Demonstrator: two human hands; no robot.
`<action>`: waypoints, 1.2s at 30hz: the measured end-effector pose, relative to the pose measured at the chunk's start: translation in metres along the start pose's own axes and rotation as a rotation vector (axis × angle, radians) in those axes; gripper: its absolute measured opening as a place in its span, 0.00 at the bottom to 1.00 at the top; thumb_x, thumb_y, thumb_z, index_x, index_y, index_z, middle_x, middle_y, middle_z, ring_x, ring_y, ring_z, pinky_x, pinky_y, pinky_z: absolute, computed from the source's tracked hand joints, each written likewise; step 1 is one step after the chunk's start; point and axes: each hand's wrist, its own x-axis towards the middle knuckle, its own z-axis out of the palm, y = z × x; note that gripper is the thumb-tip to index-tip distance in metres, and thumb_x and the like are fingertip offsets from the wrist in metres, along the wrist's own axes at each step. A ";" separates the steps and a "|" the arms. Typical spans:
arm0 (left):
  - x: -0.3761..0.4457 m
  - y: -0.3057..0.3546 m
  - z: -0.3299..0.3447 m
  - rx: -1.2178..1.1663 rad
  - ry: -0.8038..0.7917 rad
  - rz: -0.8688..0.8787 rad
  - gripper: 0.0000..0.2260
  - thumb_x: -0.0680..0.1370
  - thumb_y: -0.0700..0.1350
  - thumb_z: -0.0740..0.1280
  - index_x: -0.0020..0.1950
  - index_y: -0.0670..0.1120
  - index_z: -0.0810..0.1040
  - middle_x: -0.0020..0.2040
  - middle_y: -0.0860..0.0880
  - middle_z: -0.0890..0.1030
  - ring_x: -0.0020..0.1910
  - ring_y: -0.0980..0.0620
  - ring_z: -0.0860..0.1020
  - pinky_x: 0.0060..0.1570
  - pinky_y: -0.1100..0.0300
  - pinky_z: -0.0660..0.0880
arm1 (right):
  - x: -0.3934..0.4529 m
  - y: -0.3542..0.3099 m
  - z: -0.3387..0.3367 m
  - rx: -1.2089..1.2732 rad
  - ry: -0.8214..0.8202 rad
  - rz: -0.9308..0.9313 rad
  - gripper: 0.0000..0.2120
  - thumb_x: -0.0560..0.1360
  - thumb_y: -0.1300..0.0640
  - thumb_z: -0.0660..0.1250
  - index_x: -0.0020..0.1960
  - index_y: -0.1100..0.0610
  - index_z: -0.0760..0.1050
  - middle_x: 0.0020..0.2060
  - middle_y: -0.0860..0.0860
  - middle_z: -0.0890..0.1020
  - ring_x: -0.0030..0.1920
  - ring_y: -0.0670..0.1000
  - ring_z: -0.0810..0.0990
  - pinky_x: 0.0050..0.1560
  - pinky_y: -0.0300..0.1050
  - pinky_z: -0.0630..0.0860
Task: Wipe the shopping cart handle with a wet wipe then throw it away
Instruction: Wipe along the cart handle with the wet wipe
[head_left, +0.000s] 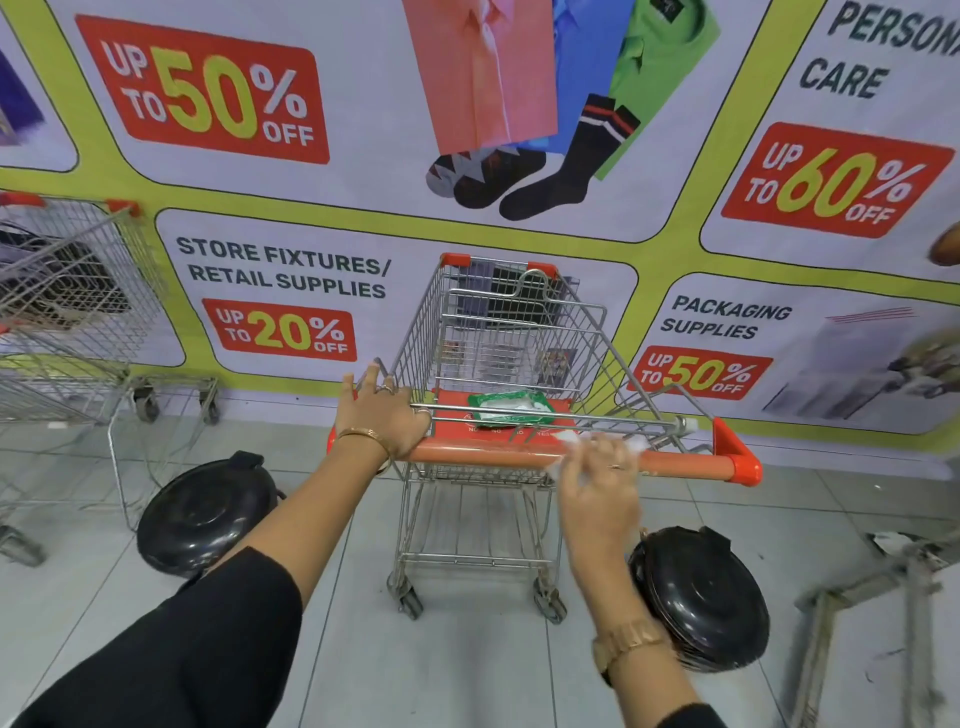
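A metal shopping cart (519, 332) stands in front of me with an orange handle (488, 456) across its near end. My left hand (382, 415) grips the handle's left end. My right hand (597, 478), blurred by motion, presses a white wet wipe (570, 441) against the handle right of its middle. A green pack of wipes (509, 408) lies on the cart's orange child seat flap. Two black lidded bins sit on the floor, one at the left (202, 514) and one at the right (701, 597).
A second cart (67, 312) stands at the left against the wall. A large sale banner (467, 156) covers the wall behind the cart. A metal frame (883, 613) lies on the tiled floor at the right.
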 end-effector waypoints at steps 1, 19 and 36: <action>0.000 0.001 -0.001 0.005 -0.005 0.002 0.27 0.79 0.55 0.49 0.76 0.48 0.58 0.79 0.47 0.53 0.78 0.48 0.43 0.75 0.44 0.42 | -0.008 -0.014 0.007 0.007 -0.026 -0.062 0.20 0.74 0.50 0.55 0.52 0.62 0.79 0.54 0.63 0.80 0.55 0.62 0.79 0.44 0.58 0.81; -0.005 0.000 -0.002 0.010 -0.018 0.000 0.27 0.78 0.56 0.51 0.76 0.49 0.60 0.79 0.47 0.54 0.78 0.49 0.44 0.75 0.44 0.42 | 0.028 0.067 -0.050 -0.089 0.058 -0.097 0.12 0.73 0.58 0.63 0.53 0.61 0.79 0.52 0.62 0.82 0.51 0.64 0.81 0.45 0.57 0.79; -0.005 0.000 0.002 0.006 0.000 0.023 0.26 0.78 0.58 0.51 0.75 0.52 0.60 0.78 0.49 0.55 0.78 0.49 0.45 0.74 0.43 0.44 | -0.022 -0.011 0.017 -0.067 -0.099 -0.422 0.09 0.73 0.58 0.57 0.48 0.59 0.74 0.42 0.54 0.82 0.47 0.57 0.80 0.55 0.60 0.76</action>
